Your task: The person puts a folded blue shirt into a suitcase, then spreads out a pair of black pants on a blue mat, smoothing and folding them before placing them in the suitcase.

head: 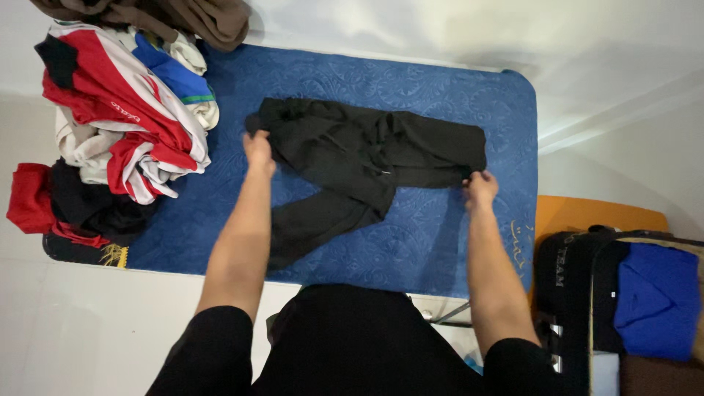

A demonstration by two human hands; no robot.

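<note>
A pair of black trousers [359, 158] lies spread across a blue quilted mat [440, 242] on the floor. My left hand [258, 152] pinches the left end of the trousers, near the upper left corner of the garment. At the right end my right hand [480, 189] grips the lower corner of the fabric. One trouser leg trails down toward me between my arms.
A heap of clothes [125, 110] in red, white, blue and black sits on the mat's left side, with a brown garment [183, 18] behind it. To the right stand an open dark bag [579, 271] holding a blue garment [656, 297] and an orange object [587, 213]. White walls close the back.
</note>
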